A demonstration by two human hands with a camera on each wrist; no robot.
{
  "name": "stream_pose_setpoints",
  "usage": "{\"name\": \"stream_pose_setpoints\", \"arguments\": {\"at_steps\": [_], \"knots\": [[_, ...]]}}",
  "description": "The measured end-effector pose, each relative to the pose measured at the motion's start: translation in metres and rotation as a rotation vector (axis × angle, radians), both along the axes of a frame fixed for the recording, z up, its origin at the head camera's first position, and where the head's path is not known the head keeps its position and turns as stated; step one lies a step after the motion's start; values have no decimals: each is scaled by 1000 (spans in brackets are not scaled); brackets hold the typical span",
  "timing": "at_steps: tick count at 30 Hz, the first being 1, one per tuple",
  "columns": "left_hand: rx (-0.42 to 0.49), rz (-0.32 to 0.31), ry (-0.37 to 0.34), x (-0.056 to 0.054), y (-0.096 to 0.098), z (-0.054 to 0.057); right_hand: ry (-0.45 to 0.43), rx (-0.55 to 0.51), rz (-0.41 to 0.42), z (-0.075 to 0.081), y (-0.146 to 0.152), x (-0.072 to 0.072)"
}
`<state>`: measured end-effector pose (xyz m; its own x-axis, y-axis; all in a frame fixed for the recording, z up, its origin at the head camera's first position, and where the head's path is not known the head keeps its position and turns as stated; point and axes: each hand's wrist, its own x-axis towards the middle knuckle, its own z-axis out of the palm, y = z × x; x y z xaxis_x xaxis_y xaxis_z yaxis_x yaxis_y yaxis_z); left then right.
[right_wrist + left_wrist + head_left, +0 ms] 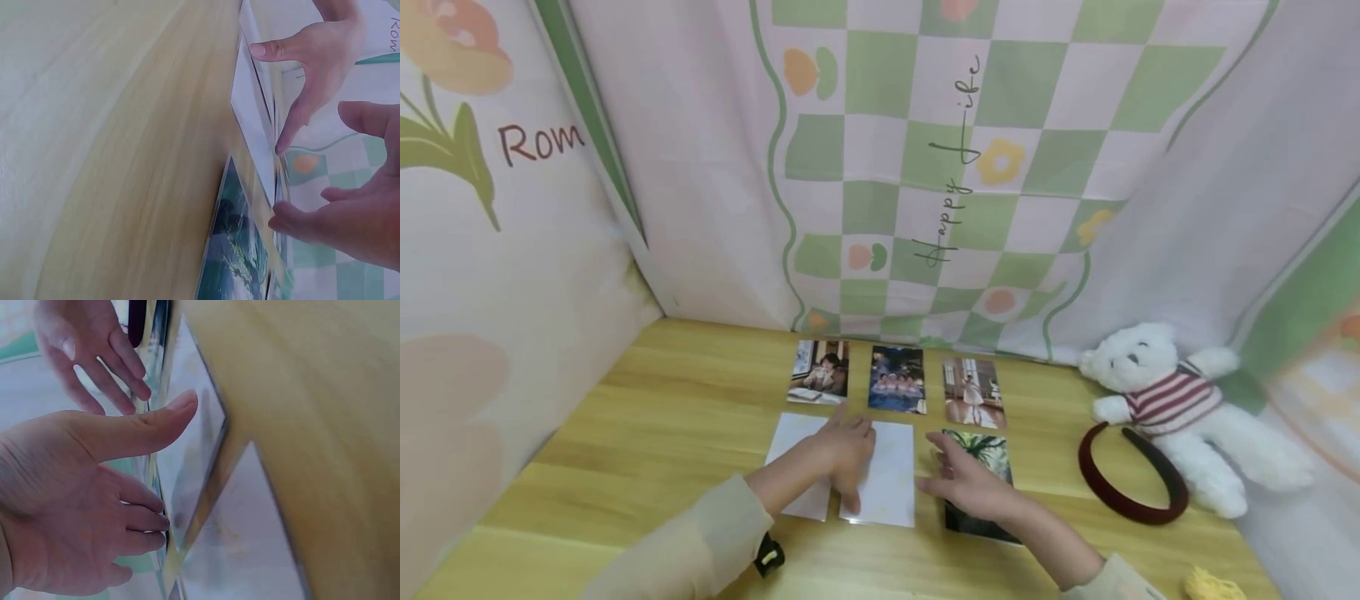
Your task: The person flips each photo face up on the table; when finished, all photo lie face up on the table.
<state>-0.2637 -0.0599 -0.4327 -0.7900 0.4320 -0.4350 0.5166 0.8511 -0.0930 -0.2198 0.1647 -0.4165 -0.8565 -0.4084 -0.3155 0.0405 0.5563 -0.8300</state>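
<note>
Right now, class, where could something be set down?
Widest: bare wood between the left cloth and the white cards. Narrower: between the plant photo and headband, beyond the right forearm. Crowded: around both hands, between bear and headband.

A wooden table (647, 450) with yellowish, streaky grain. Toward its back lie three picture cards in a row: a person at a desk (817, 373), a group in blue surroundings (898, 379), and a figure in a white dress (973, 392). In front of them, side by side, lie two whitish cards (891, 483), then a green plant picture card (997, 457). At the right rest a white teddy bear (1180, 400) in a striped sweater, a dark red headband (1138, 512) beside its legs, and, nearer the front, a yellow bundle (1212, 585).
</note>
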Motion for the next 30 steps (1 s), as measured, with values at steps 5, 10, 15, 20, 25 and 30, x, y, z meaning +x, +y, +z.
{"name": "stream_pose_setpoints", "arguments": {"at_steps": [5,10,15,20,25,30], "knots": [[4,-4,1,-9,0,-23,-7,-3,-24,-2,-3,2],[-1,7,12,-9,0,-25,-13,-13,-59,-4,-6,0],[12,19,24,-1,-1,-10,-82,-118,-170,-5,-7,-2],[49,14,37,5,-3,-3,-187,-312,-240,-6,-9,-3],[91,9,35,6,-4,-5,-245,-383,-278,-5,-11,-3],[110,14,23,5,-6,-6,-274,-412,-305,-5,-11,-3]]}}
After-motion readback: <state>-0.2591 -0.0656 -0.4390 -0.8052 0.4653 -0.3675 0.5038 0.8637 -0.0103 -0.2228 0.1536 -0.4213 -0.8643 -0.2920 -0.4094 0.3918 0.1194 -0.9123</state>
